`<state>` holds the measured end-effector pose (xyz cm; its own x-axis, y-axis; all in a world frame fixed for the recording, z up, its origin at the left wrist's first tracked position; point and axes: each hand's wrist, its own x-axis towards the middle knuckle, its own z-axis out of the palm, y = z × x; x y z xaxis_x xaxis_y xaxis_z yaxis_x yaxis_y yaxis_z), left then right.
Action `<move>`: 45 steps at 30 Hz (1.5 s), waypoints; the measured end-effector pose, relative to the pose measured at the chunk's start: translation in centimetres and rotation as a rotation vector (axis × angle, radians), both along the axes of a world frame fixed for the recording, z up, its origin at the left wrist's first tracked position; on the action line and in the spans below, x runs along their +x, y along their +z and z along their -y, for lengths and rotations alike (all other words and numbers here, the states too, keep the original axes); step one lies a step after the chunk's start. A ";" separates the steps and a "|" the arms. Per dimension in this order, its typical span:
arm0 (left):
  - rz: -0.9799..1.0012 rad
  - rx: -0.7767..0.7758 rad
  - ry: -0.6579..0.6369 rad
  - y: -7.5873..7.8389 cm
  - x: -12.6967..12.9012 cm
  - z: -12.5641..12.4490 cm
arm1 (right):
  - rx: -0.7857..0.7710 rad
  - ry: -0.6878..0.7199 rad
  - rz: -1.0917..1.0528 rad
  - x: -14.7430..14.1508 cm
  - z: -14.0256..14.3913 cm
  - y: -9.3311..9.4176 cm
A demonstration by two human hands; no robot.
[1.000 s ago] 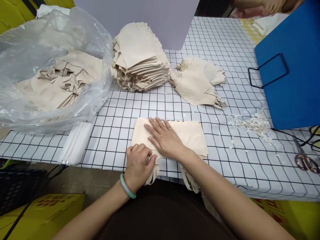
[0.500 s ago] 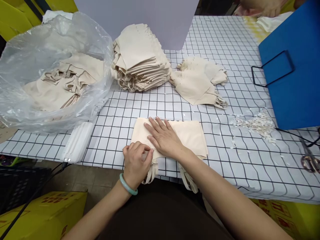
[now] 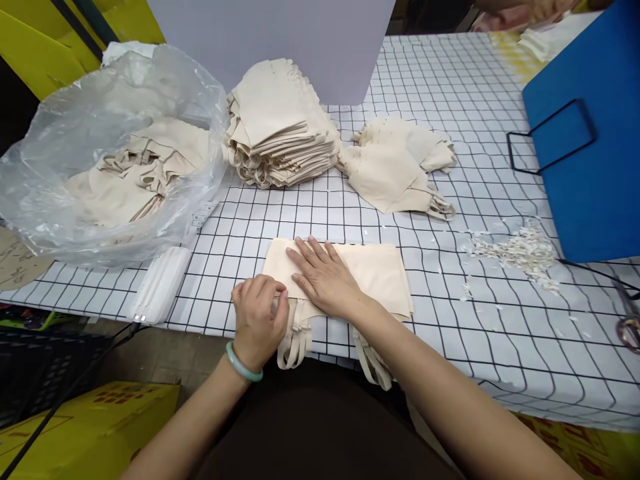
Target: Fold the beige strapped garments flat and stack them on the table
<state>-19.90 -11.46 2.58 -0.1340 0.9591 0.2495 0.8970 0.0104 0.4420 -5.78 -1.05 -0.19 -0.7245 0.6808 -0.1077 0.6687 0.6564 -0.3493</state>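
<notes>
A folded cream cloth bag (image 3: 377, 272) lies flat near the table's front edge, its handles (image 3: 295, 340) hanging over the edge. My right hand (image 3: 325, 277) presses flat on the bag, fingers spread. My left hand (image 3: 259, 317), with a green bangle at the wrist, is curled at the bag's near left corner; whether it pinches the cloth or something small is hidden by the fingers.
A tall stack of folded cream bags (image 3: 280, 123) stands at the back, with a loose pile (image 3: 395, 167) to its right. A clear plastic sack (image 3: 115, 140) of bags sits left, a white ribbed object (image 3: 160, 283) beside it. A blue bag (image 3: 590, 140), paper scraps (image 3: 520, 250) and scissors (image 3: 629, 330) lie right.
My left hand has slid left and slightly back from the bag's corner, off the handle. The right hand stays flat on the bag. The view has shifted a little.
</notes>
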 end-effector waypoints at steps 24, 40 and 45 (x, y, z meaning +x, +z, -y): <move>0.091 0.059 -0.313 -1.1 4.9 -19.3 | 0.307 -0.367 -0.401 8.7 -9.2 0.3; 0.093 0.104 -0.408 0.0 8.8 -30.3 | 0.024 -0.710 -0.425 14.7 -31.8 5.0; 0.187 0.149 -0.456 4.5 10.1 -34.5 | -0.137 -0.367 -0.597 16.2 -27.7 11.8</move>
